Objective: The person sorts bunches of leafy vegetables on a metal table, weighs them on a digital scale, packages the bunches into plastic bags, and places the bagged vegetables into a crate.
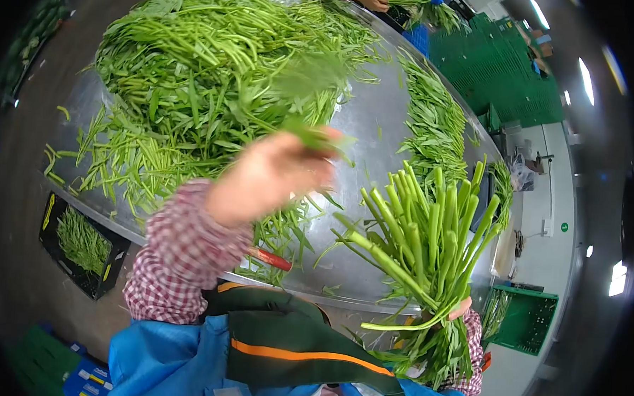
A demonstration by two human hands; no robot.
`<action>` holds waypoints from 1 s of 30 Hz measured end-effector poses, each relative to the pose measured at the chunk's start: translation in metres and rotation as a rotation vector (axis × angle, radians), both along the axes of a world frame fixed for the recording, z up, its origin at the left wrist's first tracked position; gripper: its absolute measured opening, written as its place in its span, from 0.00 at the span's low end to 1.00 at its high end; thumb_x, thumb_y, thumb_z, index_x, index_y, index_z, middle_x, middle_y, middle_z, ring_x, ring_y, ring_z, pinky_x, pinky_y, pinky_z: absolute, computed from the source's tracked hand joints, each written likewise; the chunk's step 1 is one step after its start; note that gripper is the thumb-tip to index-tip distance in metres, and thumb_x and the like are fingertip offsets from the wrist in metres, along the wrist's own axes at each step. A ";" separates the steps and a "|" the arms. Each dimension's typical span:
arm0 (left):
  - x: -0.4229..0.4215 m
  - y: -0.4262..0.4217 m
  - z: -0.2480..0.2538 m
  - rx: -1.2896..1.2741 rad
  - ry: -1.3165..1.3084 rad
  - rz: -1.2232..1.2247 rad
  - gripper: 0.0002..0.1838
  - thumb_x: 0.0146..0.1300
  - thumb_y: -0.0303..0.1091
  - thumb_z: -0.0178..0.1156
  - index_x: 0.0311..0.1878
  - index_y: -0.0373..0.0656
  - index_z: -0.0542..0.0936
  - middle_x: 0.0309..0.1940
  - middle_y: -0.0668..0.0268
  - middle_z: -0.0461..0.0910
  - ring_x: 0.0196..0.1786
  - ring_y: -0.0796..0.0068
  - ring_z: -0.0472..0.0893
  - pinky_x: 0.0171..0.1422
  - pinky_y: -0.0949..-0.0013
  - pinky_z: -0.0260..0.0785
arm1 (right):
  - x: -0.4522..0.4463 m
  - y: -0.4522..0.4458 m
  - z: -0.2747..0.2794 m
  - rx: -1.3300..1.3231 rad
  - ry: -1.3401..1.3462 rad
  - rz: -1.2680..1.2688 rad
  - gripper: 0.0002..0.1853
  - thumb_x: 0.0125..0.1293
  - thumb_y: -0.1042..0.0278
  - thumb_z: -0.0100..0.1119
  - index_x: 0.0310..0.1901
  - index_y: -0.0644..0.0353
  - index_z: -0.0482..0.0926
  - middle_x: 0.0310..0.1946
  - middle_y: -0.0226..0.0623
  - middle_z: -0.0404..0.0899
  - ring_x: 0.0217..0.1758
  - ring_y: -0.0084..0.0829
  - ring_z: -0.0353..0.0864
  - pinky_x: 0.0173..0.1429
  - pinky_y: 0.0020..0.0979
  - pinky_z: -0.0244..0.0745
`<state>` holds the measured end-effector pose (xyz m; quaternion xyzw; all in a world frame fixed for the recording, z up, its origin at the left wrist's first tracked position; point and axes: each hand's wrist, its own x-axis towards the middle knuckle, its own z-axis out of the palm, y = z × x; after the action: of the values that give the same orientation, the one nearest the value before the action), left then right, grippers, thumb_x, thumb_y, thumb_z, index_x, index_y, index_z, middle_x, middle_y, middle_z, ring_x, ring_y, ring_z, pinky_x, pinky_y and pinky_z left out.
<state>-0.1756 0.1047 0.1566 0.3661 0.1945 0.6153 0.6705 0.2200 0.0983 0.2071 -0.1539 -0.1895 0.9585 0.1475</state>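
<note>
hands apart: right hand point(459, 308) clamps the stem bunch point(437, 235), best snug without crushing; left hand point(268, 175) blurs over the table point(375, 154), its grip unclear.

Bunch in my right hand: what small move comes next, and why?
I'd probably bring your left hand over and straighten the stray stem: it juts sideways, while most stems in the bunch point away from you, and your right hand grips them.

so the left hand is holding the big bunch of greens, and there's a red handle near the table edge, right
Not quite: the head view shows the right hand holding the big bunch of greens. The red handle is near the table edge, as you say.
</note>
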 end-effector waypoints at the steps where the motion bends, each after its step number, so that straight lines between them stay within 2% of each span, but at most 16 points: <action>1: 0.016 -0.005 0.008 0.040 0.288 -0.096 0.35 0.50 0.26 0.66 0.62 0.38 0.63 0.60 0.62 0.67 0.54 0.70 0.73 0.57 0.67 0.66 | -0.001 0.001 0.000 0.007 -0.020 0.008 0.41 0.43 0.76 0.64 0.62 0.65 0.58 0.45 0.44 0.74 0.40 0.31 0.75 0.44 0.32 0.71; 2: 0.030 -0.006 0.011 0.150 0.326 -0.203 0.44 0.47 0.34 0.71 0.65 0.39 0.56 0.57 0.58 0.67 0.55 0.68 0.71 0.56 0.66 0.66 | -0.002 0.002 0.000 0.010 -0.036 0.016 0.41 0.42 0.76 0.64 0.62 0.65 0.58 0.45 0.44 0.74 0.41 0.31 0.75 0.44 0.32 0.71; 3: 0.041 -0.006 0.010 0.226 0.169 -0.245 0.35 0.49 0.31 0.70 0.60 0.36 0.65 0.50 0.59 0.73 0.50 0.72 0.74 0.53 0.69 0.68 | -0.002 0.002 0.000 0.017 -0.053 0.021 0.41 0.42 0.76 0.64 0.62 0.65 0.58 0.45 0.44 0.74 0.41 0.31 0.75 0.44 0.32 0.71; 5: 0.037 -0.001 -0.003 0.105 0.218 -0.424 0.22 0.47 0.21 0.66 0.48 0.34 0.75 0.43 0.61 0.78 0.44 0.75 0.76 0.51 0.73 0.68 | 0.000 0.002 0.002 0.038 -0.093 0.024 0.41 0.42 0.76 0.64 0.62 0.65 0.58 0.45 0.44 0.74 0.41 0.31 0.75 0.45 0.32 0.71; 7: 0.016 -0.004 -0.003 -0.031 0.233 -0.237 0.12 0.51 0.21 0.63 0.41 0.34 0.78 0.34 0.63 0.80 0.37 0.77 0.77 0.45 0.74 0.70 | 0.004 0.000 0.003 0.062 -0.141 0.019 0.42 0.42 0.76 0.64 0.62 0.65 0.58 0.45 0.44 0.74 0.42 0.31 0.74 0.45 0.32 0.70; 9: -0.005 0.003 -0.026 -0.136 -0.231 -0.033 0.06 0.58 0.23 0.57 0.39 0.39 0.78 0.32 0.61 0.79 0.35 0.74 0.78 0.41 0.72 0.72 | 0.010 0.000 0.004 0.079 -0.180 0.017 0.42 0.41 0.76 0.65 0.62 0.65 0.58 0.46 0.44 0.74 0.42 0.31 0.74 0.45 0.32 0.70; 10: -0.018 0.011 -0.033 -0.101 -0.346 0.034 0.12 0.56 0.28 0.61 0.44 0.39 0.77 0.35 0.65 0.79 0.39 0.75 0.78 0.44 0.71 0.71 | 0.011 0.002 0.005 0.090 -0.206 0.022 0.42 0.41 0.76 0.65 0.62 0.65 0.58 0.46 0.44 0.74 0.42 0.31 0.74 0.46 0.32 0.70; 11: -0.022 0.010 -0.030 -0.194 -0.319 0.160 0.12 0.57 0.30 0.61 0.45 0.40 0.77 0.35 0.64 0.79 0.40 0.74 0.78 0.47 0.71 0.71 | 0.014 0.002 0.004 0.098 -0.222 0.022 0.42 0.41 0.76 0.65 0.62 0.65 0.58 0.46 0.44 0.74 0.43 0.32 0.74 0.46 0.32 0.70; 13: -0.013 0.004 0.001 -0.126 0.245 0.140 0.13 0.59 0.29 0.59 0.47 0.40 0.76 0.38 0.63 0.78 0.41 0.69 0.77 0.51 0.70 0.69 | 0.017 0.003 0.003 0.125 -0.258 0.036 0.43 0.41 0.76 0.65 0.62 0.65 0.58 0.46 0.44 0.73 0.43 0.32 0.74 0.46 0.32 0.70; 15: 0.010 0.005 0.013 0.419 0.701 0.104 0.18 0.57 0.31 0.61 0.50 0.38 0.75 0.42 0.62 0.77 0.42 0.67 0.76 0.53 0.69 0.67 | 0.020 0.005 0.001 0.146 -0.300 0.055 0.43 0.40 0.76 0.66 0.62 0.65 0.58 0.46 0.44 0.73 0.43 0.32 0.74 0.47 0.32 0.70; 16: 0.025 0.004 0.009 0.497 0.810 0.153 0.18 0.56 0.31 0.62 0.49 0.37 0.75 0.43 0.61 0.77 0.43 0.67 0.76 0.52 0.68 0.66 | 0.020 0.006 0.001 0.158 -0.317 0.063 0.43 0.40 0.77 0.66 0.62 0.65 0.58 0.47 0.44 0.73 0.44 0.32 0.74 0.47 0.32 0.70; 20: 0.047 0.013 0.003 0.541 0.576 -0.110 0.14 0.54 0.36 0.64 0.43 0.41 0.80 0.36 0.58 0.79 0.40 0.63 0.77 0.47 0.64 0.68 | 0.022 0.010 0.002 0.214 -0.402 0.102 0.43 0.39 0.77 0.66 0.62 0.66 0.58 0.47 0.44 0.73 0.45 0.32 0.74 0.48 0.32 0.69; 24: 0.033 0.010 -0.001 0.444 0.530 -0.270 0.12 0.56 0.36 0.62 0.41 0.42 0.81 0.35 0.60 0.80 0.41 0.70 0.78 0.45 0.67 0.69 | 0.027 0.011 0.001 0.255 -0.475 0.113 0.44 0.39 0.77 0.67 0.62 0.66 0.58 0.48 0.44 0.73 0.45 0.32 0.73 0.48 0.33 0.69; 27: 0.010 0.012 -0.001 0.026 0.033 -0.143 0.12 0.60 0.36 0.58 0.41 0.36 0.79 0.38 0.60 0.79 0.45 0.68 0.76 0.53 0.65 0.65 | 0.031 0.014 0.001 0.285 -0.512 0.126 0.44 0.38 0.77 0.67 0.62 0.66 0.58 0.48 0.44 0.73 0.46 0.32 0.73 0.49 0.33 0.69; 29: -0.017 0.017 0.000 -0.009 0.076 0.000 0.14 0.62 0.38 0.56 0.43 0.36 0.78 0.42 0.60 0.78 0.49 0.68 0.75 0.56 0.65 0.64 | 0.034 0.016 0.001 0.308 -0.540 0.139 0.45 0.38 0.77 0.68 0.62 0.66 0.58 0.48 0.44 0.73 0.46 0.32 0.73 0.49 0.33 0.69; 30: -0.024 0.015 0.014 -0.050 0.389 0.053 0.18 0.59 0.40 0.60 0.46 0.37 0.77 0.45 0.60 0.76 0.51 0.67 0.73 0.57 0.64 0.62 | 0.035 0.016 0.001 0.312 -0.543 0.140 0.45 0.38 0.77 0.68 0.62 0.66 0.58 0.48 0.44 0.73 0.47 0.32 0.73 0.50 0.33 0.69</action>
<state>-0.1997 0.1199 0.1703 0.4558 0.3453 0.5454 0.6128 0.2545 0.1143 0.2084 -0.3663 -0.3767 0.8495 0.0469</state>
